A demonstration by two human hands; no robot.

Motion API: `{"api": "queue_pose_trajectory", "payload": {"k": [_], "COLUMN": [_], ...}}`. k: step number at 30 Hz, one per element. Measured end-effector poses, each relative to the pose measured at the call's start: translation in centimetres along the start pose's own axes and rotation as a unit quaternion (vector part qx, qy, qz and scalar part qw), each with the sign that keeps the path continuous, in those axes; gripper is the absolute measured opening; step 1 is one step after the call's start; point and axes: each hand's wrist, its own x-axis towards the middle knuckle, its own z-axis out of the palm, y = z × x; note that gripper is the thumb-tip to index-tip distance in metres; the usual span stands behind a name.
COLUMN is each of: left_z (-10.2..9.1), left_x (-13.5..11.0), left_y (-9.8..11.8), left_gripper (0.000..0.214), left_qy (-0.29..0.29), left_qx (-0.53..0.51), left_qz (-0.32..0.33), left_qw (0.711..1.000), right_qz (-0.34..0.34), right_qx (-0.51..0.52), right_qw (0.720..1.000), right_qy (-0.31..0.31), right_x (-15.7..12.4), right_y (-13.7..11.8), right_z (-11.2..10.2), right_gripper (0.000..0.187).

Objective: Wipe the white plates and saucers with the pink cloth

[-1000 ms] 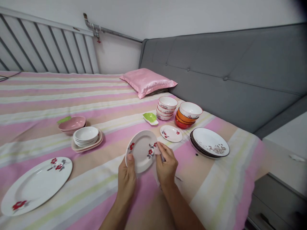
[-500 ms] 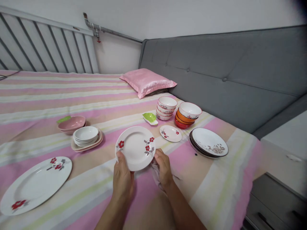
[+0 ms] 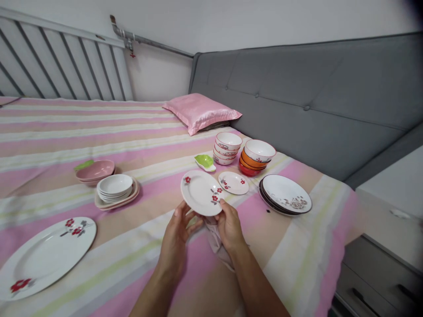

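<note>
A white plate with red flowers (image 3: 200, 189) is held above the bed, tilted with its face up. My right hand (image 3: 229, 222) grips its lower right edge, thumb on the rim. A greyish-pink cloth (image 3: 216, 242) hangs beneath that hand; whether the fingers also hold it is hidden. Just below the plate's lower left edge is my left hand (image 3: 178, 235), fingers apart; I cannot tell whether a fingertip touches the underside. Beyond the plate, a smaller flowered plate (image 3: 233, 183) lies on the bedspread beside a green leaf-shaped dish (image 3: 205, 162).
Stacked bowls (image 3: 228, 147) and orange and red bowls (image 3: 253, 163) stand near the grey headboard (image 3: 280, 79). Dark-rimmed plates (image 3: 286, 193) lie right. On the left are small white bowls (image 3: 115, 185), pink dishes (image 3: 95, 171) and a large oval plate (image 3: 49, 255). A pink pillow (image 3: 203, 112) lies behind.
The held plate has moved forward and right and tipped flatter. My left hand has loosened from its rim, fingers spreading, while my right hand keeps its grip.
</note>
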Motion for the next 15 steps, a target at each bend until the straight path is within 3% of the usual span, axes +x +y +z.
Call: {"api": "queue_pose_trajectory", "payload": {"k": [8, 15], "left_z": [-0.9, -1.2], "left_x": [0.5, 0.7], "left_y": [-0.3, -0.5], "left_gripper": [0.048, 0.051], "left_qy": [0.043, 0.039], "left_qx": [0.055, 0.083], "left_qz": [-0.031, -0.035], "left_qw": [0.997, 0.995], "right_qz": [-0.092, -0.113], "right_qx": [-0.150, -0.251], "right_qw": [0.960, 0.919], "right_qy": [0.218, 0.282], "right_x": [3.3, 6.0], "right_y": [0.3, 0.5], "right_z": [-2.8, -4.7], "right_gripper": [0.034, 0.041]}}
